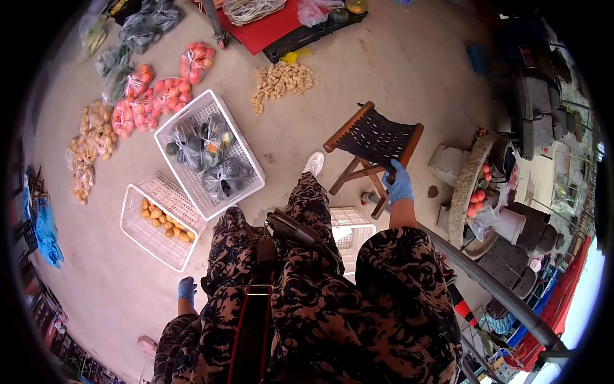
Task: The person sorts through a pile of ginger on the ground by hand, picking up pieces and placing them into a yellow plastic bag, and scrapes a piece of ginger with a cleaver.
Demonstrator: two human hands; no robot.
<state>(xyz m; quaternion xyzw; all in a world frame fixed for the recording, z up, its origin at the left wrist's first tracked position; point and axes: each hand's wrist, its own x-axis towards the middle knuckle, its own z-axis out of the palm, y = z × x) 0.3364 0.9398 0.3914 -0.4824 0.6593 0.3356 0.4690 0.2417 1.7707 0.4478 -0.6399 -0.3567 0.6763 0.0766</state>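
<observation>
My right hand (400, 184), in a blue glove, is closed on the edge of a folding stool (378, 136) with a dark woven seat and wooden legs. The stool is lifted in front of me on the right, its seat tilted. My left hand (187, 288), also blue-gloved, hangs at my left side with nothing in it; its fingers look loose and are seen small. Nearest to that hand is a white basket (157, 246) holding potatoes (167, 221). Beside it stands a larger white crate (256, 163) with bagged dark green vegetables (214, 147).
Bags of tomatoes (171, 95) and bags of potatoes (83, 160) lie at the left. Loose ginger-like pieces (281, 83) are heaped ahead, near a red-covered stand (259, 32). A large round basket (473, 185) and a metal pole (492, 291) are on the right. Another white basket (358, 224) is by my legs.
</observation>
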